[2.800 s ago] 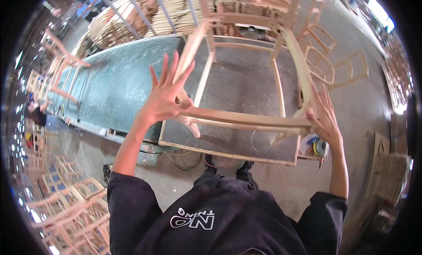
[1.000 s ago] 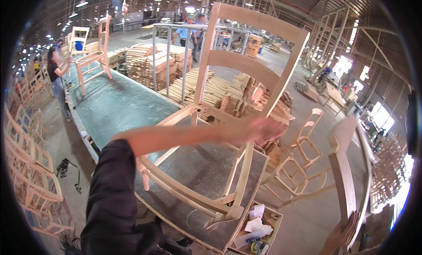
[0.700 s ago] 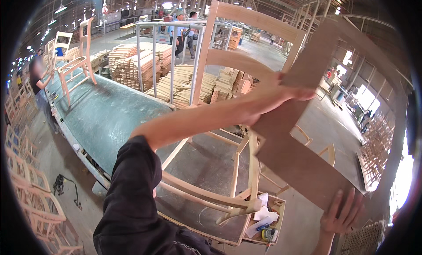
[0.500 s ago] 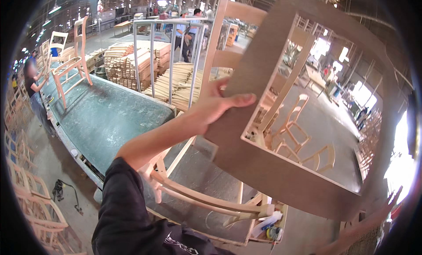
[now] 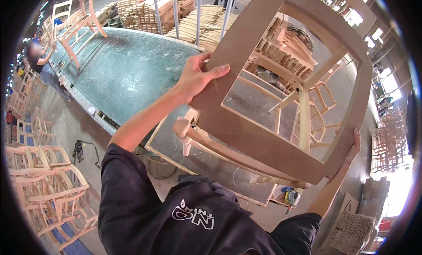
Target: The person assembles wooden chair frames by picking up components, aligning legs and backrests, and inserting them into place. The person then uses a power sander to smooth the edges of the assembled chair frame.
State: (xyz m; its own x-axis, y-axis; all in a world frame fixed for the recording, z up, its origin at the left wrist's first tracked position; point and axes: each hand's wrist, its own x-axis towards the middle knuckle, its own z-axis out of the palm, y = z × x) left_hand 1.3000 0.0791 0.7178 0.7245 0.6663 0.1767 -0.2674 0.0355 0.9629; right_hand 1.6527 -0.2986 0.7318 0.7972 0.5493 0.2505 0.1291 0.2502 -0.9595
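Note:
A flat brown chair-seat frame (image 5: pixel 263 151) with a large squarish opening is held up in front of me, tilted. My left hand (image 5: pixel 195 77) grips its left edge, thumb on the upper face and fingers curled over the far side. On the opposite edge, my right hand (image 5: pixel 354 146) holds the frame near its lower right corner, most of the hand hidden behind the edge. Below the frame lies a bare wooden chair (image 5: pixel 220 155) on a low grey-topped stand (image 5: pixel 167 143). More of the chair's rails and legs show through the opening. Whether the frame touches the chair I cannot tell.
A long green-topped table (image 5: pixel 132 70) extends to the far left, with an assembled chair (image 5: pixel 81 28) on it and a person (image 5: pixel 41 64) beside it. Stacked chair frames (image 5: pixel 52 184) stand at left. Wood pieces (image 5: pixel 154 11) are piled behind. A power tool (image 5: pixel 291 197) sits by the stand.
The seat frame has come down and tilted flatter over the chair, my left hand still on it. My right hand now shows clearly on its right edge. The view has tipped downward.

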